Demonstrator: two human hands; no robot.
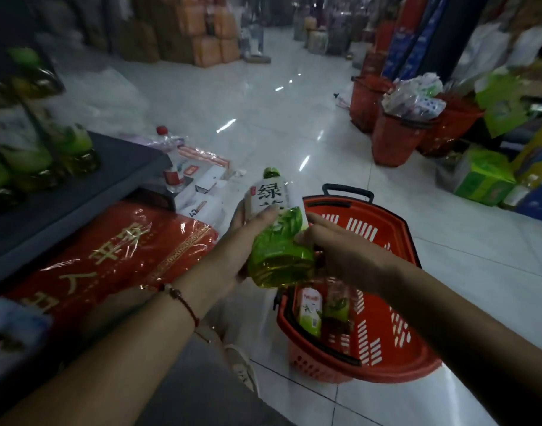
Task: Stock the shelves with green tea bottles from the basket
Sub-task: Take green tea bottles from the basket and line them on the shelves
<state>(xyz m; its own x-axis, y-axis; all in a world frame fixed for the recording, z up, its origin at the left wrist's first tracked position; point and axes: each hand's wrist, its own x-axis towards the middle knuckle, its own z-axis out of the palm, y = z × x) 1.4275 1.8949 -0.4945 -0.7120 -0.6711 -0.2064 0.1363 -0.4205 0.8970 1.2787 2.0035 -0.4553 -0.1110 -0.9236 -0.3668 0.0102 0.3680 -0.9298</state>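
- One green tea bottle (pixel 277 238) is held above the near rim of the red basket (pixel 395 339), tilted with its green cap pointing away from the person.
- Left hand (pixel 237 241): the fingers wrap around the bottle's left side at the white label.
- Right hand (pixel 334 250): the fingers pinch the bottle's right side where the green wrap begins.
- Two more bottles remain in the basket: one with a white and green label (pixel 309 312) and one with a green label (pixel 336 309), lying side by side under the right forearm.
- The basket stands on the white tiled floor (pixel 263 118); its black handle (pixel 348 192) is raised at the far end.
- The grey shelf (pixel 88 192) at left carries several green tea bottles (pixel 48 161); blur prevents an exact count.
- One red-capped clear bottle (pixel 171 158) stands just beyond the shelf's end, beside white boxes (pixel 206 192).
- A red wrapped package with gold characters (pixel 116 250) lies below the shelf, near the left forearm.
- Three more red baskets (pixel 395 142) stand across the aisle at right, one filled with plastic-wrapped goods.
- A green carton (pixel 482 179) sits on the floor beside them.
- Orange stacked cartons (pixel 214 41) stand at the far end of the aisle.
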